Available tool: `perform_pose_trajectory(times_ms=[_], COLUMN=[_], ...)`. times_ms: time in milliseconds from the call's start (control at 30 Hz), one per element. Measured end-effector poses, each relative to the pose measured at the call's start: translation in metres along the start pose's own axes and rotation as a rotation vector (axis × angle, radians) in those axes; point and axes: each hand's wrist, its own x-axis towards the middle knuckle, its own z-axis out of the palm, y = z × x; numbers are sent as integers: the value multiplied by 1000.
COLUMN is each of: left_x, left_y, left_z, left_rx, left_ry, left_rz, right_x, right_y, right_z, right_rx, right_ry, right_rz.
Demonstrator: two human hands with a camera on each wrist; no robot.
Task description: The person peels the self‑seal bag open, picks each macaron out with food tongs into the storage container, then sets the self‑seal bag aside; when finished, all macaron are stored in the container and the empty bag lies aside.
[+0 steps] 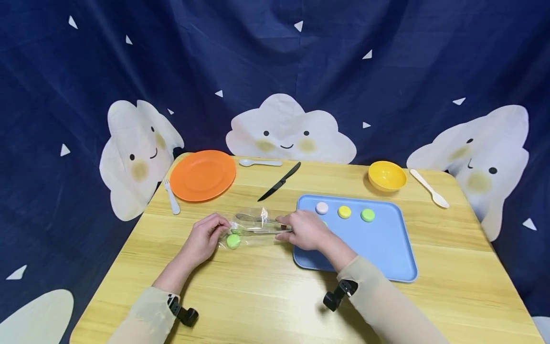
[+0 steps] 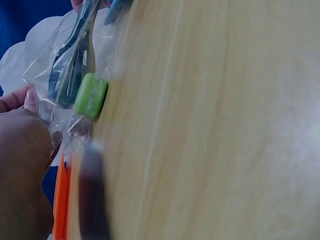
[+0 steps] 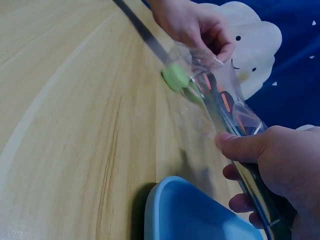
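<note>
Right grip (image 1: 307,230) holding tongs (image 1: 266,232), bag (image 1: 252,241) (clear)

No text, label, brand, number or sign can be read in any of the views.

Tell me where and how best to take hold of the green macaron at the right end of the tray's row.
I'd pinch the green macaron across its near and far edges, coming from above: it lies flat on the tray as a low disc, and the yellow macaron to its left would probably crowd a sideways grip.
</note>
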Motion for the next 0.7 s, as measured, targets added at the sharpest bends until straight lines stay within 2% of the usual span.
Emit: perform_pose_trajectory(times_ms=[267, 567, 700], left_x=[-3, -5, -6], left_y=[-1, -2, -3], left_z=[-1, 0, 1], left_rx=[11, 2, 2], left_ry=[25, 42, 46], left_rz=[1, 12, 5], right_x=[-7, -5, -4], right_y=[12, 11, 12], right_z=[-5, 0, -3], right_rx=[93, 120, 179], right_ry=[-1, -13, -24], right_rz=[34, -21, -31])
